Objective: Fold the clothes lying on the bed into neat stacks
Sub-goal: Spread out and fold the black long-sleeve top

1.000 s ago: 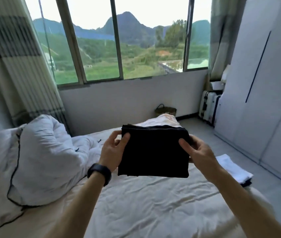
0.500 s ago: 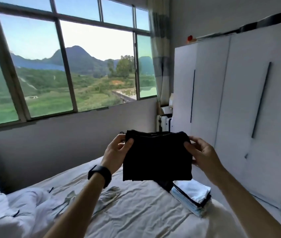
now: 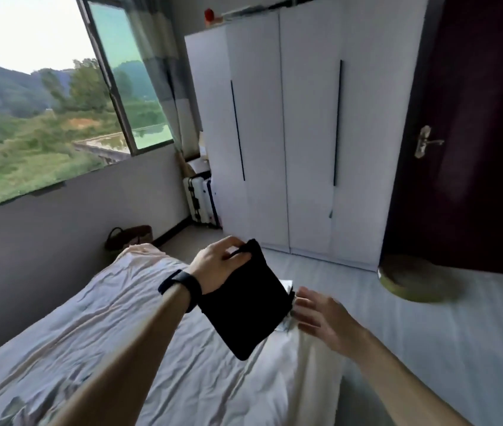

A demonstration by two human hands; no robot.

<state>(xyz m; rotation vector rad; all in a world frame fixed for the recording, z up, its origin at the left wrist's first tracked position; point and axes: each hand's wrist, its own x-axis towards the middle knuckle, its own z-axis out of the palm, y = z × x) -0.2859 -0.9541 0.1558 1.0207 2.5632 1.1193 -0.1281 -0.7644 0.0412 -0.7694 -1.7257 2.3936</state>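
Your left hand (image 3: 216, 267) holds the folded black garment (image 3: 244, 305) by its top corner, the grip curled round the cloth there. The garment hangs tilted in the air over the right edge of the bed (image 3: 115, 327), one corner pointing down. Your right hand (image 3: 321, 315) is just beside the garment's right edge, its grip spread, with the fingers straight and holding nothing. It is blurred, so you cannot tell whether it touches the cloth. A sliver of white folded cloth (image 3: 287, 285) shows behind the garment at the bed's edge, mostly hidden. A dark band (image 3: 182, 285) sits on your left wrist. Beyond the bed stand a white wardrobe (image 3: 305, 133), a suitcase (image 3: 199, 199) beside it, and a dark door (image 3: 474, 118).
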